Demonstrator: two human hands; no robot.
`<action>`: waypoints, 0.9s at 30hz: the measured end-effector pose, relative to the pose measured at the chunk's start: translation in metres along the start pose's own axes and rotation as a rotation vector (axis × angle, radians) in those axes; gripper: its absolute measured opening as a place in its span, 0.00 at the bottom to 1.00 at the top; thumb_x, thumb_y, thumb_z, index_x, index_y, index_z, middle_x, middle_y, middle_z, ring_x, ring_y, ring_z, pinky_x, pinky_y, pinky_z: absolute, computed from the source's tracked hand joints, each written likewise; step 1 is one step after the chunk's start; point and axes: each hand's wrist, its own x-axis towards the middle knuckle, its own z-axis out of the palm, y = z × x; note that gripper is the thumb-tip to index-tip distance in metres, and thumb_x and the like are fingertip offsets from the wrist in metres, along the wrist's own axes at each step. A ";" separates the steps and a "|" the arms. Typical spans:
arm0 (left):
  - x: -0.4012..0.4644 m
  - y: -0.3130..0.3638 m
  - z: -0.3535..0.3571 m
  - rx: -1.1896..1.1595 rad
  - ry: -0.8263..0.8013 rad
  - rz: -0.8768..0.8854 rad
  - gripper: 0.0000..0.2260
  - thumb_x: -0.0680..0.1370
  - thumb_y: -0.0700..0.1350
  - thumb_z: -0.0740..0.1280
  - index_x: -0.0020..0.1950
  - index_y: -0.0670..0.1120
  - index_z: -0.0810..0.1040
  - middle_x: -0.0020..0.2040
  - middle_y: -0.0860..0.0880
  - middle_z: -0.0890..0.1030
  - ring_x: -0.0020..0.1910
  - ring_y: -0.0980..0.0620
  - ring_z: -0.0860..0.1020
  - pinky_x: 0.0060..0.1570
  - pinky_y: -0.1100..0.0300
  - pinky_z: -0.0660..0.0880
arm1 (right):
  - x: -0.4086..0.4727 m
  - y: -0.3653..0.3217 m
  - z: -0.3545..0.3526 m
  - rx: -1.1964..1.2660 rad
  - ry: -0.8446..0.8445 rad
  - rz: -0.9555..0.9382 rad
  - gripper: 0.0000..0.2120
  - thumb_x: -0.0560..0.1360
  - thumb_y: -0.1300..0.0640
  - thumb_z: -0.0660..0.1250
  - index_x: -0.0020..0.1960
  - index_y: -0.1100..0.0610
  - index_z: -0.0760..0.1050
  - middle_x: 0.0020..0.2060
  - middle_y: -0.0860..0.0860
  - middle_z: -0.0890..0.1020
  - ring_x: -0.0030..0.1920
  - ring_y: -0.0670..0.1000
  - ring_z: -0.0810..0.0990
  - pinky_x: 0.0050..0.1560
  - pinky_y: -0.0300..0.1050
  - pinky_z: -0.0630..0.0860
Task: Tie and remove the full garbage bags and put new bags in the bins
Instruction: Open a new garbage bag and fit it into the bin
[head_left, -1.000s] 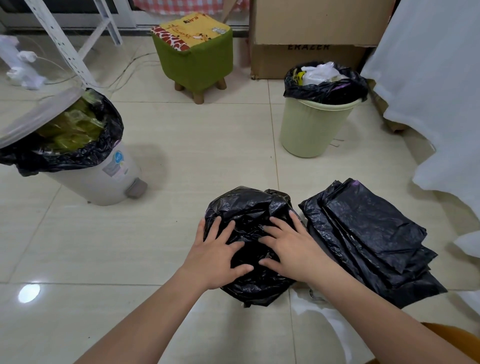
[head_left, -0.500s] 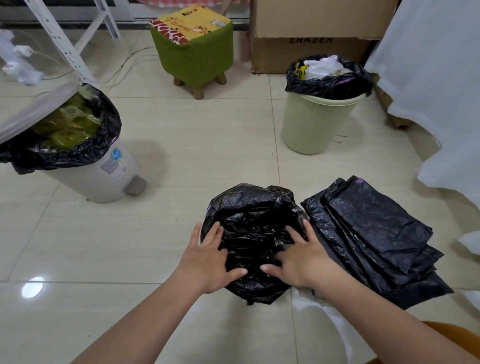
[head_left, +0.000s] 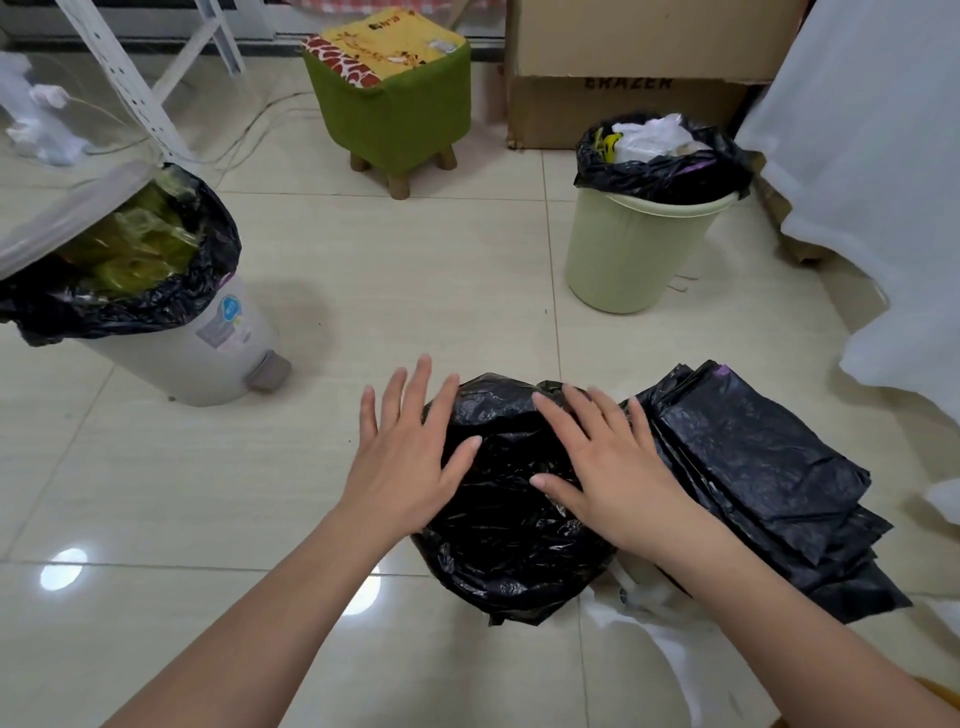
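A black garbage bag (head_left: 511, 530) bulges on the floor tiles straight in front of me. My left hand (head_left: 410, 462) lies flat on its left side with fingers spread. My right hand (head_left: 602, 467) rests flat on its top right, fingers straight. A stack of folded new black bags (head_left: 763, 478) lies just to the right of it. A white pedal bin (head_left: 192, 338) at the left has its lid up and a full black liner (head_left: 140, 306) with green waste. A pale green bin (head_left: 628, 254) at the back right holds a full black liner (head_left: 660, 171).
A green stool (head_left: 389, 98) stands at the back centre, with a cardboard box (head_left: 623, 57) to its right. White cloth (head_left: 872, 208) hangs along the right side. A white metal frame (head_left: 130, 78) and cables sit at the back left.
Both hands have straightened and slid up over the bag, from gripping its sides to lying flat with spread fingers.
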 end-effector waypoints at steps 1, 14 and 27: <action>0.002 0.000 0.000 0.006 0.016 -0.022 0.32 0.79 0.65 0.44 0.79 0.53 0.46 0.80 0.49 0.40 0.78 0.47 0.41 0.74 0.44 0.38 | 0.003 0.002 0.002 -0.030 0.028 0.012 0.37 0.78 0.33 0.51 0.78 0.42 0.35 0.79 0.51 0.46 0.78 0.56 0.42 0.75 0.62 0.39; -0.038 0.038 -0.091 -0.103 -0.116 -0.222 0.30 0.81 0.62 0.48 0.80 0.51 0.46 0.80 0.47 0.43 0.78 0.41 0.43 0.74 0.40 0.42 | -0.022 -0.053 -0.071 0.018 0.024 0.266 0.33 0.80 0.38 0.54 0.80 0.47 0.46 0.79 0.56 0.51 0.78 0.61 0.50 0.75 0.67 0.46; -0.095 0.014 -0.319 -0.119 -0.180 -0.398 0.30 0.81 0.60 0.48 0.80 0.51 0.44 0.79 0.46 0.44 0.77 0.44 0.46 0.74 0.43 0.44 | -0.047 -0.159 -0.299 0.125 -0.002 0.214 0.29 0.80 0.43 0.57 0.78 0.50 0.56 0.76 0.55 0.60 0.75 0.57 0.57 0.75 0.61 0.52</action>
